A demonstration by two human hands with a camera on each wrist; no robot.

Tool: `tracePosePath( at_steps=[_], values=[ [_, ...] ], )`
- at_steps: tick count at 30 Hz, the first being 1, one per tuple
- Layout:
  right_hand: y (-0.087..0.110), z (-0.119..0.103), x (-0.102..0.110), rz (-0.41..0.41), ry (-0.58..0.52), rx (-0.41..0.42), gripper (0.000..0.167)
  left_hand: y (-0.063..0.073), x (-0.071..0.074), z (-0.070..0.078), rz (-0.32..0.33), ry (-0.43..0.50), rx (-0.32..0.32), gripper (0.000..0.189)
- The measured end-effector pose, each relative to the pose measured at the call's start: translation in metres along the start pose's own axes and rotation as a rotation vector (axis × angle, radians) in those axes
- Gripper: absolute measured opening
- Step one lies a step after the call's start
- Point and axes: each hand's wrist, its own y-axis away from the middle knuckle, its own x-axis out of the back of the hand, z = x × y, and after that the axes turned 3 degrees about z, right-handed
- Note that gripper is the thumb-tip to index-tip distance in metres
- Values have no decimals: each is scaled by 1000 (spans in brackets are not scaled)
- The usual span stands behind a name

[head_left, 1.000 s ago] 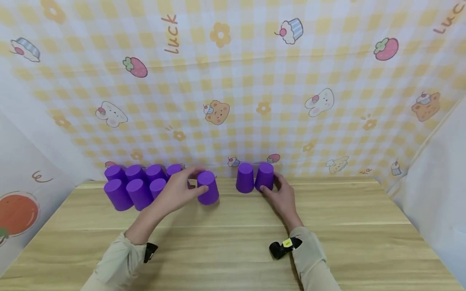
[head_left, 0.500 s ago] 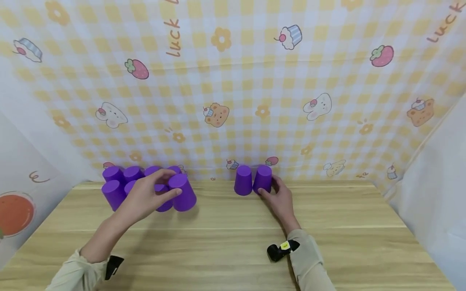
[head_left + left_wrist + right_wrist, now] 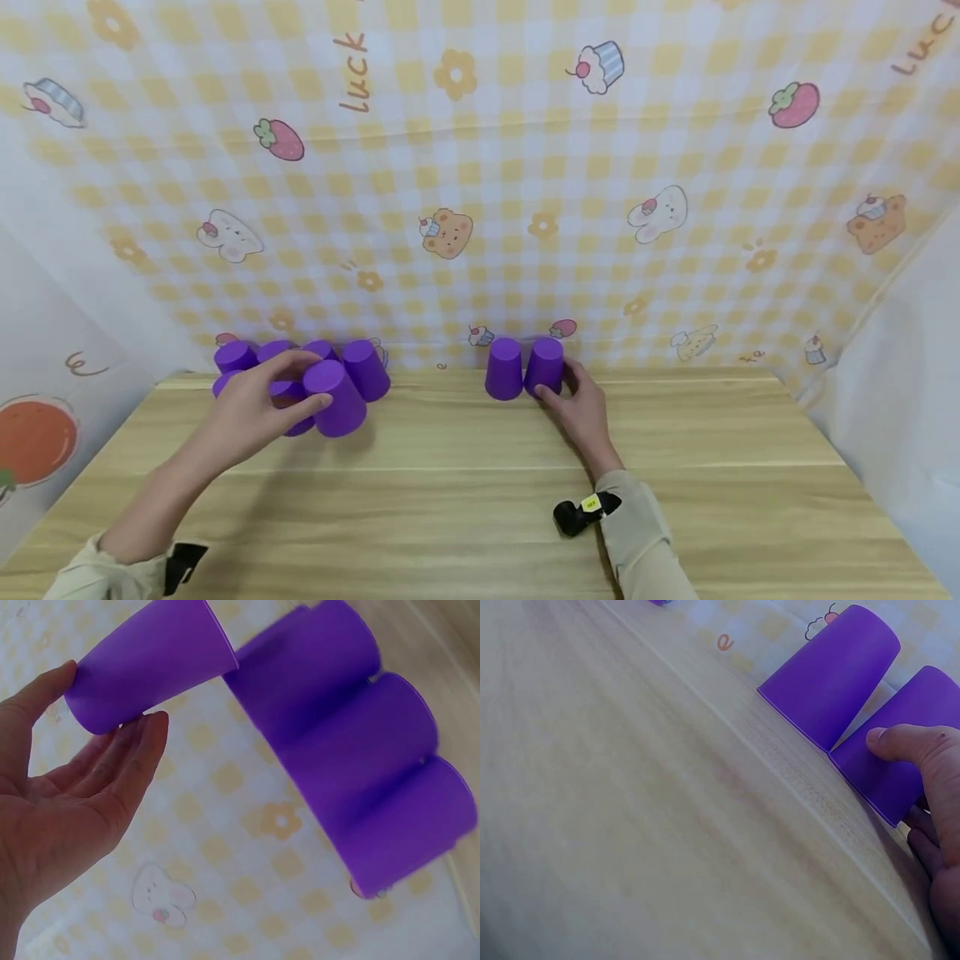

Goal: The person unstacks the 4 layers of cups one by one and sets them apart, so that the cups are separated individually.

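Between the thumb and fingers of my left hand [image 3: 255, 410] is an upside-down purple cup [image 3: 335, 402], gripped near its narrow closed end. The left wrist view shows this held cup [image 3: 150, 667] apart from most of a row of purple cups [image 3: 360, 757]. Several more upside-down cups [image 3: 366, 371] stand behind the left hand, some partly hidden by it. Over on the right, my right hand [image 3: 583, 406] grips a purple cup [image 3: 545, 367] that stands mouth-down on the table. Its left neighbour, another purple cup [image 3: 504, 369], touches it at the base in the right wrist view.
Behind the wooden table [image 3: 465, 508] hangs a yellow checked cloth [image 3: 510, 167] with cartoon prints, close to the cups. White cloth [image 3: 892, 358] borders the right side. Black wrist cameras [image 3: 577, 517] are strapped at both sleeves.
My left hand has carried its cup leftward, from near the middle to in front of the left group. The right hand has stayed on its cup beside the other one.
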Motion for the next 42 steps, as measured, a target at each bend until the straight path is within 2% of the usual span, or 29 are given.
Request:
tracePosePath(
  at_steps=[8, 18, 24, 34, 42],
  values=[
    [1, -2, -1, -2, 28, 4, 62, 18, 20, -10, -51, -10, 44, 44],
    [-1, -4, 0, -8, 19, 18, 62, 32, 32, -29, -74, -19, -6, 41],
    [2, -4, 0, -11, 19, -13, 62, 45, 40, -45, -86, -38, 9, 39],
    [2, -5, 1, -14, 24, -15, 61, 59, 45, -69, -66, -63, 53, 42],
    [2, -5, 1, -13, 24, -11, 62, 60, 39, -84, 23, -44, 34, 46]
  ],
)
